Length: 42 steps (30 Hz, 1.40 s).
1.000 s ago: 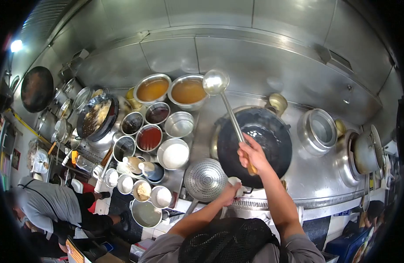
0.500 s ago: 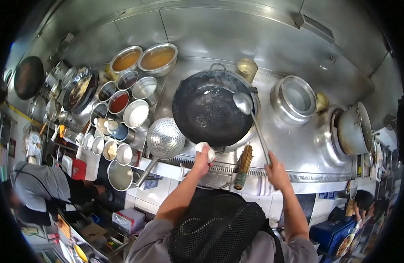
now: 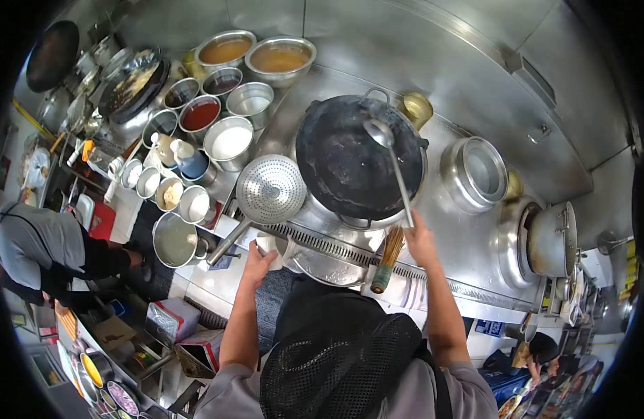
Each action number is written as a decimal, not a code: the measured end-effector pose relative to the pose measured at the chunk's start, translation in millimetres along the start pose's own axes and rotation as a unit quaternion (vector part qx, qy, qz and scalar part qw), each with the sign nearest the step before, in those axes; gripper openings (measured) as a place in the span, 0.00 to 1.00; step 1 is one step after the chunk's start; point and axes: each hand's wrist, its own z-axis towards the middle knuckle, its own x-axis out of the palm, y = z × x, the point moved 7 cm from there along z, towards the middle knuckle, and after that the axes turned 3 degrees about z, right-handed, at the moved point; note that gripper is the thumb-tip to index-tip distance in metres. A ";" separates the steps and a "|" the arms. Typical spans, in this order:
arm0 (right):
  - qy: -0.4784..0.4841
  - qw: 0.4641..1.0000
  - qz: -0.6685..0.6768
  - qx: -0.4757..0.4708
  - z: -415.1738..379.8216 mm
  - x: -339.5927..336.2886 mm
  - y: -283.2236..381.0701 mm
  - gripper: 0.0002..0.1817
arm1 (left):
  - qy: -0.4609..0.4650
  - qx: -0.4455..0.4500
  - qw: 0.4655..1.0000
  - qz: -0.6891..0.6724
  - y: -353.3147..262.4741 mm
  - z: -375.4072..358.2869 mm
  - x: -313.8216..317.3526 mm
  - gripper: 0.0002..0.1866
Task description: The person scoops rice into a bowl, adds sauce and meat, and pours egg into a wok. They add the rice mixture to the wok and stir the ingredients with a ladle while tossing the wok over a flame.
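Note:
A large black wok (image 3: pixel 343 160) sits on the steel stove, one loop handle at the back and one at the front. My right hand (image 3: pixel 421 239) grips the long handle of a metal ladle (image 3: pixel 379 133), whose bowl is over the wok's back right part. In my left hand (image 3: pixel 258 264) is a folded white cloth (image 3: pixel 270 250), in front of the stove and apart from the wok. A perforated strainer (image 3: pixel 271 187) lies left of the wok, its handle pointing toward the front left. Near my right hand a bamboo brush (image 3: pixel 388 260) rests at the stove's front edge.
Seasoning containers (image 3: pixel 230 140) and two bowls of amber liquid (image 3: pixel 280 59) stand on the left. Nested steel pots (image 3: pixel 476 174) and a large pot (image 3: pixel 552 241) are on the right. One person (image 3: pixel 46 244) is at the left; others are at the lower right.
My left hand has moved with the cloth from the wok's front handle toward the left. The ladle has shifted within the wok's right side. The camera view has turned.

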 end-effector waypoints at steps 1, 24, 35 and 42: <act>0.006 0.997 -0.074 0.009 -2.0 -15.1 -6.6 0.32 | 0.008 0.010 0.999 0.041 -1.3 -1.1 -4.2 0.34; 0.079 0.727 0.642 0.232 -119.9 -22.7 59.5 0.26 | -0.202 0.178 0.920 0.286 -2.5 2.2 -28.4 0.41; 0.522 0.457 0.696 0.186 -75.1 59.3 154.7 0.29 | -0.108 -0.178 0.925 0.319 230.9 -206.2 -20.1 0.48; 0.718 0.384 0.547 0.195 -108.0 158.2 221.5 0.28 | -0.243 -0.457 0.844 -0.145 377.8 -395.2 33.7 0.53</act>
